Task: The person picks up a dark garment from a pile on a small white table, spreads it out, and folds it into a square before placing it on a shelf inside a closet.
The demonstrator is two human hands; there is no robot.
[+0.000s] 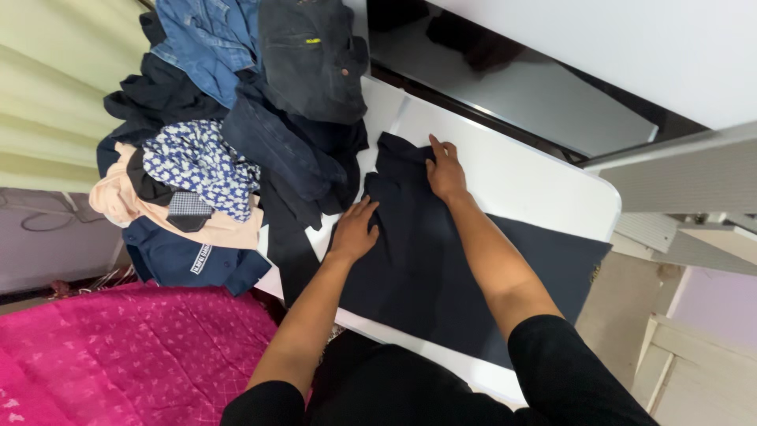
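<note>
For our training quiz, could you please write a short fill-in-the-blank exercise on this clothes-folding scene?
1. Both hands, left hand and right hand, press flat on a dark navy garment lying on a ____ table.
2. The pile of clothes sits on the person's ____ side.
3. The cloth below the pile is ____ in colour.

Missing words: white; left; pink

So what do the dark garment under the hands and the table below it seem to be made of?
Dark garment: thin woven cloth, matte navy, lying flat with soft creases; the fibre cannot be told. Table: a smooth white top, probably plastic or laminate, with a slight sheen and rounded corner.
</note>
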